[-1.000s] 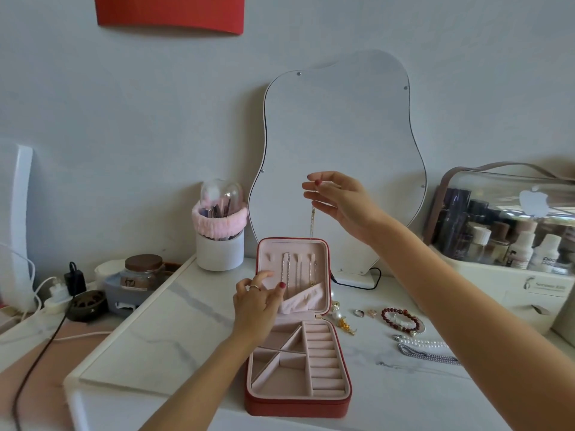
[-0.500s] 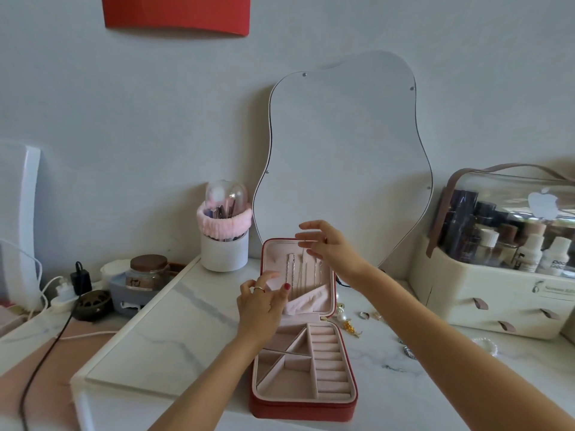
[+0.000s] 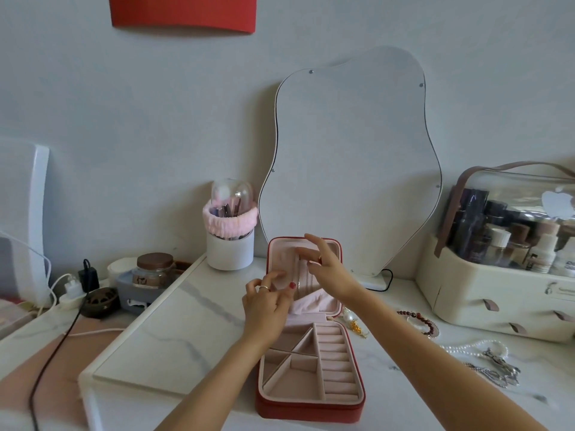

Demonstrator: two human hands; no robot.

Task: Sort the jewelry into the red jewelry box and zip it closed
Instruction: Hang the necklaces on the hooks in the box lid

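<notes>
The red jewelry box lies open on the white marble table, its lid standing upright against the wavy mirror and its pink compartments facing up. Both hands are at the inside of the lid. The left hand, with a ring on one finger, has its fingers curled at the pink pocket flap low in the lid; whether this grip actually pinches the flap I cannot tell. The right hand is higher on the lid, fingers bent at the thin chains hanging there; motion blur hides whether it holds one. To the right of the box lie a dark red bead bracelet, a pearl strand and a silver chain
</notes>
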